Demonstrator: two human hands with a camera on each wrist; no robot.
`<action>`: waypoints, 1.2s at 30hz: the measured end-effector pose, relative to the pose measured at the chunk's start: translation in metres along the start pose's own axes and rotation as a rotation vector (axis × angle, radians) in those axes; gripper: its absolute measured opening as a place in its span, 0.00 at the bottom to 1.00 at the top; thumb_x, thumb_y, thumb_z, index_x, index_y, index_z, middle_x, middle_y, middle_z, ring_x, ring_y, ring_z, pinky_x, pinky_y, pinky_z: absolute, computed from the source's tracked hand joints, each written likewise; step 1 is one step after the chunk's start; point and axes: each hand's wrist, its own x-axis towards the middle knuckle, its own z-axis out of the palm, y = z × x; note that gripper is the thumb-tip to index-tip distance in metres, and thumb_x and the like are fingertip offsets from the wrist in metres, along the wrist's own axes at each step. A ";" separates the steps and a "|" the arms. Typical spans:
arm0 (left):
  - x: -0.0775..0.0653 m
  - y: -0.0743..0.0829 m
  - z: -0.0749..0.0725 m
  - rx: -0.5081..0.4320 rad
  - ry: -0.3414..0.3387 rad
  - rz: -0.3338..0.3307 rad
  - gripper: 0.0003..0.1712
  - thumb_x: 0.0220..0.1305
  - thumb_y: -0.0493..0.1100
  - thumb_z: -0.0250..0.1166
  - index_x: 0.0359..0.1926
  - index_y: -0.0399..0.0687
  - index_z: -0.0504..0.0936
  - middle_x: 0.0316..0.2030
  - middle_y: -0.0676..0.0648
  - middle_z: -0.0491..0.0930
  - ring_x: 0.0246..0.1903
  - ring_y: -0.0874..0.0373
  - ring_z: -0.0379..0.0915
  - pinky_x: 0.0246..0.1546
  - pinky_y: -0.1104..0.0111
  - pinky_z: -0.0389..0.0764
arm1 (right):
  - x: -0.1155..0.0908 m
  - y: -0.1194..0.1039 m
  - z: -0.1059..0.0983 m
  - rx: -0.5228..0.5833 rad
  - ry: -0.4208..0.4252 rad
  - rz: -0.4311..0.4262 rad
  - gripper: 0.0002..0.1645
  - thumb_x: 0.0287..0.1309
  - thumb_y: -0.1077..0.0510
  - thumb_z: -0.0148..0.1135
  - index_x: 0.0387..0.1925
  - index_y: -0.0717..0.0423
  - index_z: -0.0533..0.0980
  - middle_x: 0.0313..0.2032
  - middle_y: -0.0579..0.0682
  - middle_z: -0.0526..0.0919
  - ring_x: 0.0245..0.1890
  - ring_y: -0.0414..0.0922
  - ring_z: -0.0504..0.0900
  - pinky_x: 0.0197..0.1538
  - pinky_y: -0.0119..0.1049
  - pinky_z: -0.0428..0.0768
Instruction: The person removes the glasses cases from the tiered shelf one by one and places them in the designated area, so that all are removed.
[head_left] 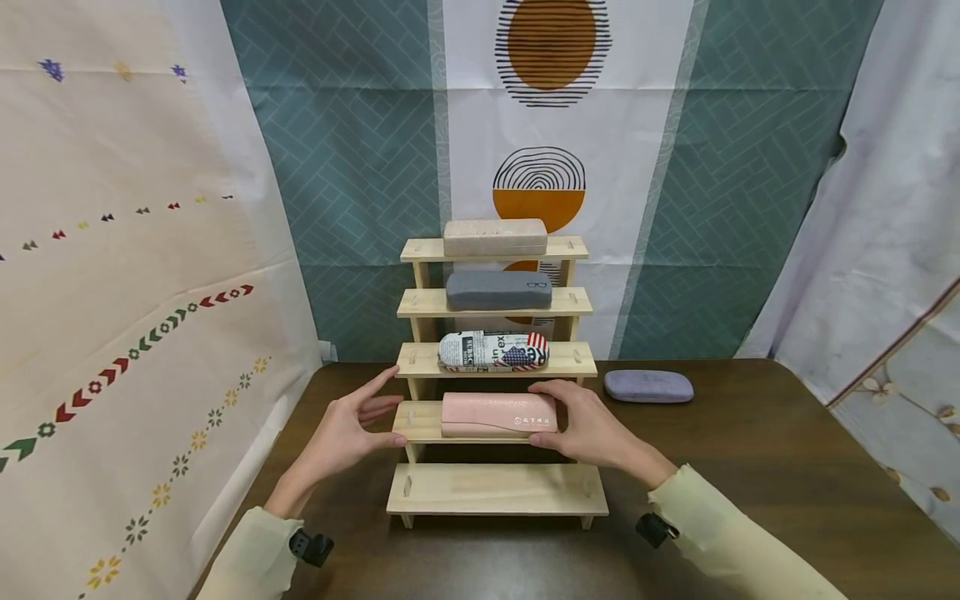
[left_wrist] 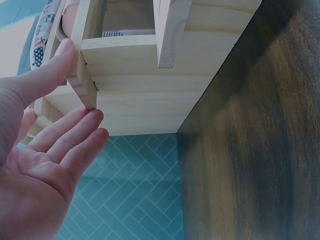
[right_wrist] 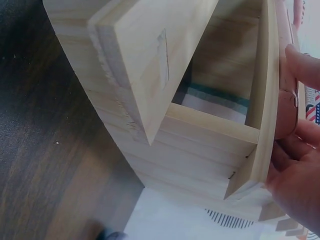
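A pink glasses case (head_left: pixel 487 414) lies lengthwise on the second tier from the bottom of a stepped wooden display stand (head_left: pixel 495 492). My right hand (head_left: pixel 592 427) grips the case's right end, thumb at the front and fingers behind; the right wrist view shows the fingers around the pink end (right_wrist: pixel 286 115). At the same tier's left end, my left hand (head_left: pixel 343 429) has its thumb against the board's edge. In the left wrist view, its fingers (left_wrist: pixel 82 127) are fairly straight, touching or very near the board's end, and hold no case.
On the upper tiers lie a newspaper-and-flag print case (head_left: pixel 491 352), a blue-grey case (head_left: pixel 498 290) and a beige case (head_left: pixel 495 237). A lavender case (head_left: pixel 648 386) rests on the dark wooden table (head_left: pixel 720 475), right of the stand. Patterned cloths (head_left: pixel 352 167) hang behind and beside.
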 end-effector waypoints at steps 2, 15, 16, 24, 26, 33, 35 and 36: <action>0.000 0.000 0.000 0.000 0.001 0.000 0.61 0.48 0.35 0.86 0.81 0.59 0.65 0.62 0.37 0.81 0.61 0.44 0.80 0.60 0.46 0.80 | 0.000 0.001 0.001 0.002 -0.002 0.000 0.39 0.52 0.55 0.84 0.64 0.60 0.78 0.59 0.54 0.82 0.57 0.51 0.81 0.61 0.53 0.80; 0.000 0.000 0.000 0.004 -0.002 -0.001 0.61 0.49 0.36 0.86 0.81 0.59 0.65 0.61 0.37 0.82 0.61 0.43 0.80 0.60 0.44 0.79 | -0.004 0.002 -0.001 0.030 0.003 0.033 0.37 0.51 0.55 0.85 0.62 0.60 0.80 0.58 0.52 0.83 0.58 0.51 0.81 0.62 0.55 0.78; 0.000 0.000 0.000 0.006 -0.002 -0.002 0.61 0.48 0.36 0.86 0.81 0.59 0.65 0.61 0.37 0.82 0.61 0.43 0.81 0.60 0.44 0.80 | -0.004 0.002 -0.001 0.034 0.003 0.036 0.38 0.51 0.55 0.85 0.62 0.60 0.80 0.58 0.52 0.84 0.58 0.51 0.81 0.62 0.55 0.78; 0.000 0.000 0.000 0.006 -0.004 0.003 0.61 0.49 0.36 0.86 0.81 0.61 0.65 0.61 0.37 0.82 0.61 0.43 0.80 0.60 0.44 0.80 | -0.003 0.002 -0.002 0.049 -0.012 0.058 0.40 0.50 0.53 0.86 0.63 0.58 0.80 0.57 0.51 0.83 0.54 0.49 0.80 0.57 0.50 0.79; 0.000 -0.001 0.000 0.008 -0.003 0.005 0.61 0.49 0.36 0.86 0.81 0.61 0.65 0.62 0.38 0.82 0.61 0.43 0.80 0.59 0.44 0.80 | -0.003 0.002 -0.002 0.055 -0.015 0.062 0.40 0.50 0.53 0.86 0.63 0.58 0.80 0.57 0.51 0.83 0.52 0.48 0.79 0.54 0.48 0.79; 0.000 -0.001 0.001 0.005 0.001 0.010 0.61 0.49 0.36 0.86 0.81 0.61 0.66 0.61 0.38 0.82 0.61 0.43 0.81 0.59 0.43 0.79 | -0.004 0.004 -0.001 0.078 0.000 0.067 0.39 0.49 0.52 0.86 0.62 0.57 0.81 0.56 0.50 0.84 0.51 0.47 0.79 0.53 0.48 0.79; 0.000 -0.001 0.001 0.004 0.001 0.009 0.61 0.49 0.36 0.86 0.81 0.60 0.66 0.61 0.38 0.82 0.61 0.43 0.81 0.59 0.43 0.79 | -0.004 0.004 -0.001 0.088 0.002 0.068 0.39 0.49 0.53 0.86 0.62 0.58 0.81 0.56 0.50 0.84 0.51 0.47 0.80 0.54 0.49 0.79; 0.000 -0.002 0.001 0.003 0.000 0.011 0.61 0.49 0.36 0.86 0.81 0.60 0.66 0.61 0.37 0.82 0.61 0.42 0.81 0.59 0.43 0.79 | -0.004 0.004 -0.001 0.092 0.002 0.071 0.39 0.49 0.52 0.86 0.62 0.58 0.81 0.56 0.50 0.84 0.52 0.48 0.80 0.55 0.49 0.79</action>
